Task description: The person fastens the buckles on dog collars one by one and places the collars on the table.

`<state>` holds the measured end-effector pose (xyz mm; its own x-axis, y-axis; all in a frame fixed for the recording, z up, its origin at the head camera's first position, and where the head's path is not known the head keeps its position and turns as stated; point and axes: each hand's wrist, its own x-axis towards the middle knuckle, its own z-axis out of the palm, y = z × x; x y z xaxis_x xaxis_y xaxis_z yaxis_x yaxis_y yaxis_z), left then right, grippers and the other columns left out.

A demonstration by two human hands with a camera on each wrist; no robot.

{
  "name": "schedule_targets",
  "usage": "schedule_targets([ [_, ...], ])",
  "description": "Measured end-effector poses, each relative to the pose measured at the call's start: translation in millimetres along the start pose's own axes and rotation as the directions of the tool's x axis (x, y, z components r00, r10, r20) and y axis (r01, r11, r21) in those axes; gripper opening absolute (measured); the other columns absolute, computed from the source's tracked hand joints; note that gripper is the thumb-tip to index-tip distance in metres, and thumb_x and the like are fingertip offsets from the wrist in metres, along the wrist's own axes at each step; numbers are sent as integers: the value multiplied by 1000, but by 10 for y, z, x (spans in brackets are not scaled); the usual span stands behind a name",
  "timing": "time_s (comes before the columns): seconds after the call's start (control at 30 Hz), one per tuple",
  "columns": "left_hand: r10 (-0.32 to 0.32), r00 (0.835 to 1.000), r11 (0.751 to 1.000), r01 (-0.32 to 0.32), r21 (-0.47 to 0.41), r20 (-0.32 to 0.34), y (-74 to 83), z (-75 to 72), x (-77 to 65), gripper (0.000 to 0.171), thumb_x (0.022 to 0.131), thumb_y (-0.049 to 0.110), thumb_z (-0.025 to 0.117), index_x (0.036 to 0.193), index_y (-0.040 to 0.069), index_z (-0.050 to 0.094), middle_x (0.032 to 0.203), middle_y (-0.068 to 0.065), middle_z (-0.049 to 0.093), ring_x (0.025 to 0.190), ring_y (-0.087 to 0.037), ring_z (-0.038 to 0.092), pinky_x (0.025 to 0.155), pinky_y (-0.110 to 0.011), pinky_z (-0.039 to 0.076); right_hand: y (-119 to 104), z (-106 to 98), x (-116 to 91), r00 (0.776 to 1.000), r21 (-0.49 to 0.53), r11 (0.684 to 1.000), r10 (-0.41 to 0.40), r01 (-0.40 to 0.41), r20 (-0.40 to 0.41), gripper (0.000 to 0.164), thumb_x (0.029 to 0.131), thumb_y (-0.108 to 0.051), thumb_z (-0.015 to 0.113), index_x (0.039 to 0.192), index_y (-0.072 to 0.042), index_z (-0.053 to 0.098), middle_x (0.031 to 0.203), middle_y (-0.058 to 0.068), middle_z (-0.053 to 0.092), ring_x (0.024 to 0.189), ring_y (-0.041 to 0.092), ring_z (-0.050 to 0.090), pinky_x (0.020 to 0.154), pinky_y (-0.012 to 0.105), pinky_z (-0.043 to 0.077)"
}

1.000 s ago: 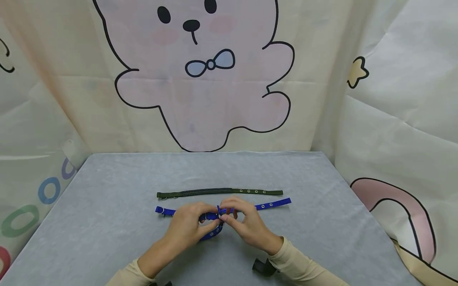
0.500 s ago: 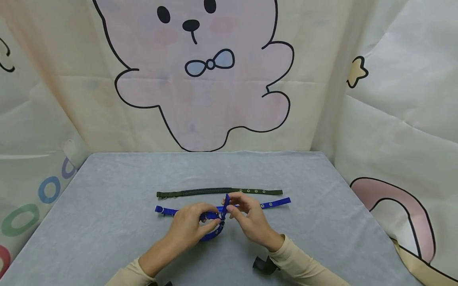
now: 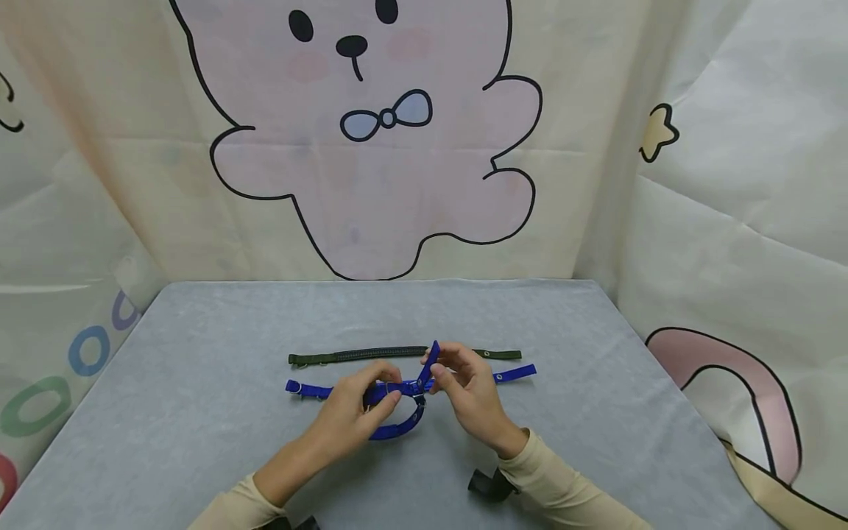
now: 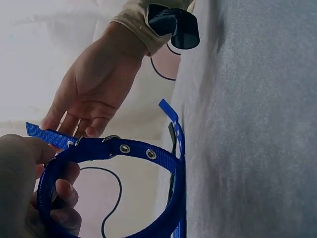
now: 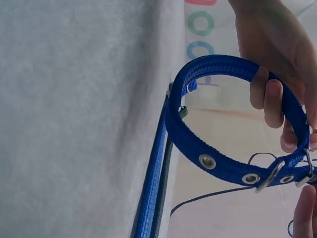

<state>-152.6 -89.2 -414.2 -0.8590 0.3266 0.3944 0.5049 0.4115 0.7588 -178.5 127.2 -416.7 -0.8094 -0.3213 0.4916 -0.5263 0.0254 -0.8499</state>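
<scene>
A blue webbing collar (image 3: 399,430) with metal eyelets is bent into a loop above the table. My left hand (image 3: 354,405) grips it beside the buckle (image 5: 306,166), thumb on top and fingers curled inside the loop. At the other side my right hand (image 3: 473,397) pinches the collar's free end (image 4: 42,133), which passes through the buckle and points up and away. A metal D-ring (image 5: 270,177) hangs near the buckle. Just behind, a second blue collar (image 3: 517,373) lies stretched out, its middle hidden by the hands.
Farther back lies a dark green collar (image 3: 371,355) with a black padded section, roughly parallel to the flat blue one. Grey cloth covers the table (image 3: 199,412). Printed curtains (image 3: 583,147) stand at the back and sides. A black wrist mount (image 3: 489,486) shows below the right sleeve.
My right hand has moved up and right, drawing the free end farther out of the buckle. The loop has risen slightly and shows rounder; the left hand keeps its grip.
</scene>
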Motion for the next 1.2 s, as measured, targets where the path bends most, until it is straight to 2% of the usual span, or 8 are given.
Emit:
schedule_targets([
  [0.13,53,999,998,-53,-18,-3,-4,-4,5,16,99,15,66,113,17,72,109,3,74,85,-3,64,73,-28,55,-9,-23,20,999,1,1000,-30,30,-10,19,102,2,53,120,4,59,110,23,64,91,5,66,65,31,60],
  [0.23,82,997,997,-82,7,-2,-11,0,2,20,99,15,65,116,18,75,111,6,75,101,-7,69,83,-34,58,-4,-27,23,998,8,998,-56,56,-11,19,102,4,52,119,8,58,110,10,67,90,6,66,65,32,60],
  [0.37,111,994,992,-110,57,-6,-9,0,-5,23,99,13,65,117,20,76,108,7,73,92,-4,65,74,-26,54,-5,-25,22,998,22,998,-60,60,-13,19,102,4,52,119,9,57,112,2,67,91,6,66,65,32,60],
  [0.5,113,994,987,-110,115,-13,4,1,-5,23,99,13,65,118,21,77,104,7,69,80,0,55,66,-20,48,-16,-25,28,998,22,998,-63,64,-18,19,101,4,53,119,12,57,112,5,67,93,6,66,66,32,60],
  [0.53,108,994,986,-105,127,-12,4,1,-5,23,99,14,65,118,21,77,104,7,68,78,1,53,65,-19,46,-18,-24,27,998,22,998,-61,62,-19,20,101,4,54,119,12,57,112,3,67,94,5,66,67,31,60],
  [0.77,90,996,987,-89,135,-4,6,-3,-3,24,99,15,66,118,23,76,101,9,64,74,2,49,62,-18,44,-23,-19,19,998,17,998,-65,66,-20,19,100,5,54,119,11,58,111,19,66,94,5,67,66,30,60],
  [0.93,94,996,985,-93,145,0,12,-7,-5,23,98,15,66,117,22,77,100,9,64,74,2,48,61,-18,44,-38,-10,16,997,-8,997,-73,72,-15,20,99,7,55,118,5,60,110,29,64,93,5,67,66,30,59],
  [1.2,79,997,984,-80,156,10,21,-19,-5,23,99,15,66,117,23,77,99,10,63,74,2,48,62,-18,44,-50,-5,11,996,-53,995,-89,88,-16,23,98,8,57,119,1,62,111,27,66,89,5,68,65,33,60],
])
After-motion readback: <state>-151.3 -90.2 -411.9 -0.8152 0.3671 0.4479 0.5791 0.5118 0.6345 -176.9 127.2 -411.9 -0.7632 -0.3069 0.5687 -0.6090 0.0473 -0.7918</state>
